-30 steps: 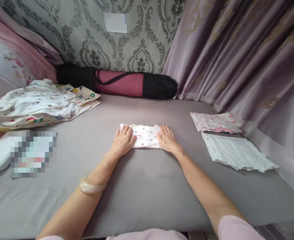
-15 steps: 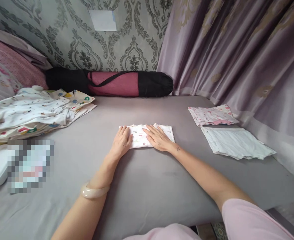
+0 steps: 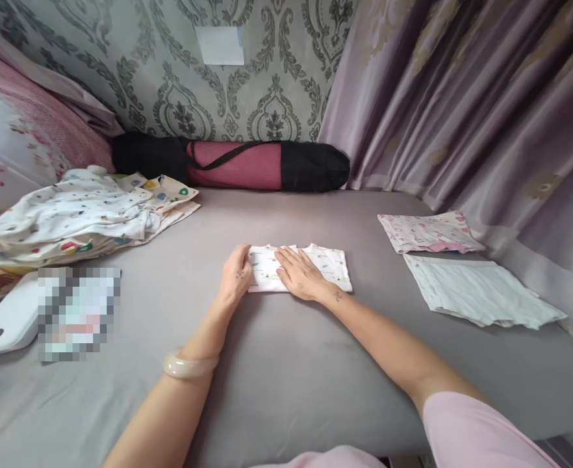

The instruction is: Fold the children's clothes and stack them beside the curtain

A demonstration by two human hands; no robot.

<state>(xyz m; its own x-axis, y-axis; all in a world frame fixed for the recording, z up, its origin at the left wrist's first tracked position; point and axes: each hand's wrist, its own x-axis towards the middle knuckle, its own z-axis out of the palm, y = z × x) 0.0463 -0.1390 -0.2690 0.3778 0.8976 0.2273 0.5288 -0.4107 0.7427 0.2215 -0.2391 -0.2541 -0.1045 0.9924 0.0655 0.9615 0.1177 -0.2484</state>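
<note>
A small folded garment [image 3: 332,261], white with tiny coloured prints, lies flat on the grey bed sheet in front of me. My right hand [image 3: 299,273] rests palm down on its middle, fingers stretched out and slightly apart. At the garment's left edge is my left hand [image 3: 236,276], turned partly on its side. Its fingers are extended along that edge and the thumb lies close to them; the fingertips are partly hidden. A pale bangle [image 3: 189,366] circles my left wrist.
To the right lie a folded pink-print garment [image 3: 427,232] and a folded pale one [image 3: 481,292]. A pile of printed clothes [image 3: 86,211] is at left, near a white object [image 3: 13,318] and a pixelated item [image 3: 79,315]. A black-and-maroon long bag [image 3: 238,166] lies along the wall.
My left hand has shifted from lying flat on the garment to its left edge. The right hand stays flat on top. Different prints show on the garment, and the view has turned slightly left.
</note>
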